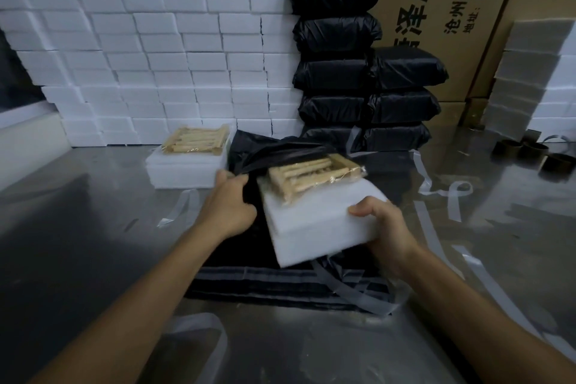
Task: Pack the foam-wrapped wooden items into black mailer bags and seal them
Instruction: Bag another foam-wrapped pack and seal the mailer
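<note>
Looking down at a shiny grey metal bench [78,227], we see two bare hands midway through loading a bag. Our right hand [386,227] grips the near corner of a white foam block [311,221] with a plastic-wrapped bundle of pale wooden slats [311,178] resting in its top. Our left hand [229,206] pinches the edge of a crumpled black plastic mailer bag [274,150], holding its mouth up. The block's far end sits at that mouth, most of it outside. We judge the next move calls for sliding the block fully in while the left grip keeps the opening wide, then sealing. A second foam-packed wooden bundle [193,150] waits just left of the bag, and finished black parcels [358,93] are stacked behind.
</note>
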Demonstrator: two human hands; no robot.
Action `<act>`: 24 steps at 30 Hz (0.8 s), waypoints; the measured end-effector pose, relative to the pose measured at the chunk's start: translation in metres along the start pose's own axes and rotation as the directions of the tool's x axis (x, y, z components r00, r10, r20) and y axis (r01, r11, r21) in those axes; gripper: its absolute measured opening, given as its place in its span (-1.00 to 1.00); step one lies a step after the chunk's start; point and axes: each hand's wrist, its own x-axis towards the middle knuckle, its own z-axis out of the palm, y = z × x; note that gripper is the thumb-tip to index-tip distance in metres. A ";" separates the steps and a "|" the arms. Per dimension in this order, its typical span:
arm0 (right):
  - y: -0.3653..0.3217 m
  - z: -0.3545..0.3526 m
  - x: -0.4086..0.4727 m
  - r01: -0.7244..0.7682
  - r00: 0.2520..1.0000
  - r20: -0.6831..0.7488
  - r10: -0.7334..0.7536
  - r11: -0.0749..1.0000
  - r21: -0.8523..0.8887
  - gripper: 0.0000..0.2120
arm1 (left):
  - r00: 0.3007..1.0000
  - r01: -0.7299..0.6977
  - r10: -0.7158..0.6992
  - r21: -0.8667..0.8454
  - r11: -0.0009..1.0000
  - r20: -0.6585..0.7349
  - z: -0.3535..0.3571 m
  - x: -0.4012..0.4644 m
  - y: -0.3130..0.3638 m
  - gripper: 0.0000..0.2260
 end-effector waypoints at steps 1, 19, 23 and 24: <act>0.001 0.000 -0.001 0.021 1.000 0.011 -0.020 0.998 -0.063 -0.44 | 1.000 -0.018 0.019 0.088 0.996 -0.013 -0.005 0.003 0.002 -0.59; -0.009 -0.003 -0.007 0.102 0.991 0.133 -0.032 0.822 -0.560 -0.09 | 0.640 -0.747 0.689 0.485 0.454 0.340 -0.026 0.000 0.068 -0.56; -0.013 0.000 0.000 0.147 0.978 0.205 -0.029 0.796 -0.587 0.01 | 0.726 -0.666 0.594 0.571 0.481 0.347 -0.029 0.004 0.074 -0.63; -0.013 0.001 0.000 0.128 0.978 0.208 -0.010 0.816 -0.564 -0.05 | 0.740 -0.652 0.565 0.597 0.468 0.365 -0.028 0.005 0.077 -0.63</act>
